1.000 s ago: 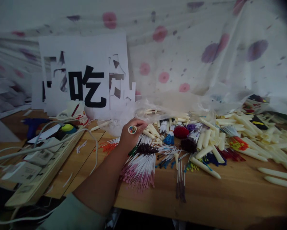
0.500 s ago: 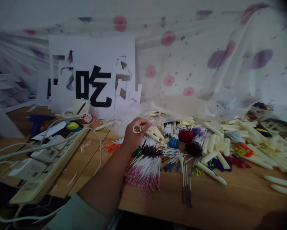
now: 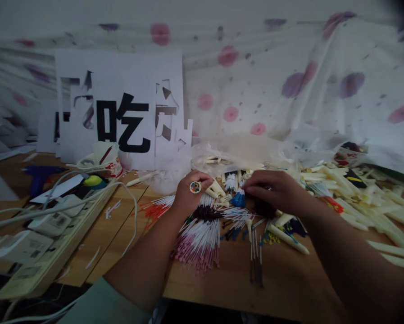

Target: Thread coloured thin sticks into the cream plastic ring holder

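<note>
Blue-headed stem bundle (image 3: 238,198): mid-worktop in the head view, white ends pointing to the back edge; whether it stands or lies, I cannot tell.
Right hand (image 3: 272,191): its grip is drawn close at the white ends of that bundle, reaching in from the right edge; whether it pinches a stem, I cannot tell.
Left hand (image 3: 188,195): its grip is closed on a round colour-dotted piece (image 3: 195,186), over the middle of the worktop; the dotted end faces the wearer, probably so its pattern can be seen.
Stem fans: pink-headed stems (image 3: 200,252) spread toward the near edge, orange-headed stems (image 3: 154,209) toward the left; likely sorted by colour, within easy reach.
Ivory tubes (image 3: 374,216): heaped toward the right edge, crowding the right arm's side.
Worktop (image 3: 286,288): bare wood runs along the near edge, interrupted by a few dark-ended stems (image 3: 256,267); this looks the easiest room for the hands.
Left side: power strip (image 3: 26,272) and white cable (image 3: 134,220) limit sideways movement.
Back edge: clear plastic bag (image 3: 245,150) and character board (image 3: 120,135) close it off.
</note>
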Motion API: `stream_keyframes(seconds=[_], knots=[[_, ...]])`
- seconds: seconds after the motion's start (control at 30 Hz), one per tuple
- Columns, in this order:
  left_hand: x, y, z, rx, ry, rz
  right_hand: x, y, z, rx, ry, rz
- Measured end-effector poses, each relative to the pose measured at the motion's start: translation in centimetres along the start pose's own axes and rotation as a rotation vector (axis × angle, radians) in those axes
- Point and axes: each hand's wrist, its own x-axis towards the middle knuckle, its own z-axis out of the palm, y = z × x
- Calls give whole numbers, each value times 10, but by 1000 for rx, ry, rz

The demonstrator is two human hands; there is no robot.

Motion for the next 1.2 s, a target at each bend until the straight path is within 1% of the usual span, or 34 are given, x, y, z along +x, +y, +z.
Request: stream_keyframes(seconds=[0.03,0.1,0.17,0.23,0.33,0.43,0.53,0.63,0.73,0.8,0.9,0.97,1.03,1.13,1.2], knots=[[0,0,1,-1,-6,2,13,7,6,-100,-57,18],[-1,0,2,-1,-17,11,39,24,21,-468,-169,54],[-1,0,2,-2,-26,24,62,42,36,-577,-209,62],[-1,-1,2,-1,-30,24,79,56,45,-623,-252,32],[0,-2,0,6,-19,8,96,68,50,-667,-337,-52],[0,-3,0,9,-14,-12,108,72,48,-687,-408,-121],[1,-5,-1,28,-5,-43,115,73,40,-691,-451,-141],[3,-6,-3,58,16,-82,115,70,24,-693,-451,-112],[4,-6,-4,78,61,-127,107,62,11,-709,-403,-24],[4,-6,-3,87,97,-147,97,51,12,-714,-363,61],[4,-6,0,103,107,-158,78,31,30,-687,-303,176],[3,-7,3,115,72,-165,66,19,47,-650,-263,227],[2,-9,6,125,18,-166,55,11,58,-607,-229,261],[0,-14,13,169,-91,-134,42,10,63,-536,-174,296],[-2,-17,18,204,-186,-74,37,12,61,-491,-138,312]])
